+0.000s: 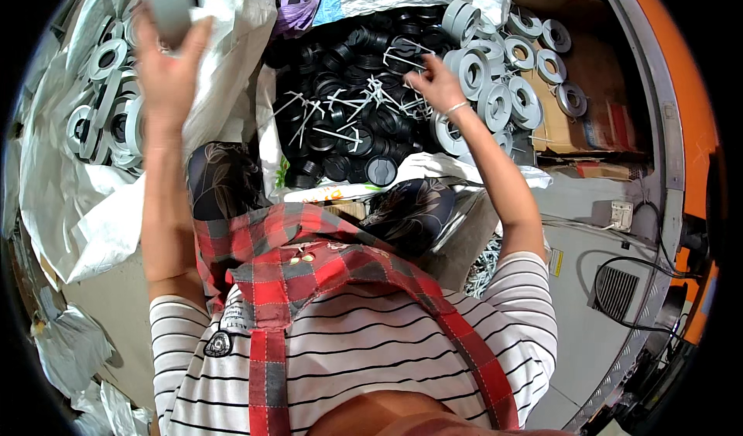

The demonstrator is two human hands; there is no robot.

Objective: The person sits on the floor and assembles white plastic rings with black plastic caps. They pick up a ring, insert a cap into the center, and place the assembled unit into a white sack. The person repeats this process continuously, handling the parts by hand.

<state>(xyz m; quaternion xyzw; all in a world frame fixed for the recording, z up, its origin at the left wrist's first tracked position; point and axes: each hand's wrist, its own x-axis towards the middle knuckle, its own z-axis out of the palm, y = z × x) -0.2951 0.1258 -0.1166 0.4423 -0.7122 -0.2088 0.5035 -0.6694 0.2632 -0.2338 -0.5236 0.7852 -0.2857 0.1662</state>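
Observation:
My left hand (166,80), raised at the upper left and smeared by motion, is closed round a grey plastic ring-shaped part (169,2) seen edge-on. Over the middle heap, my right hand (441,87) has its thumb and fingers curled at one end of a thin white branched plastic piece (404,52). Below it, more white branched pieces (375,95) lie scattered on many round black plastic caps (381,170). Just right of my right hand, grey flanged rings (470,73) are piled on the heap's edge.
A white sack (77,211) of grey rings (107,59) stands at left. At right, an open cardboard box (592,126) holds loose grey rings (571,99). Screws or similar small metal parts (484,266) lie by my right elbow. A black cable (646,262) hangs near an orange frame (673,64).

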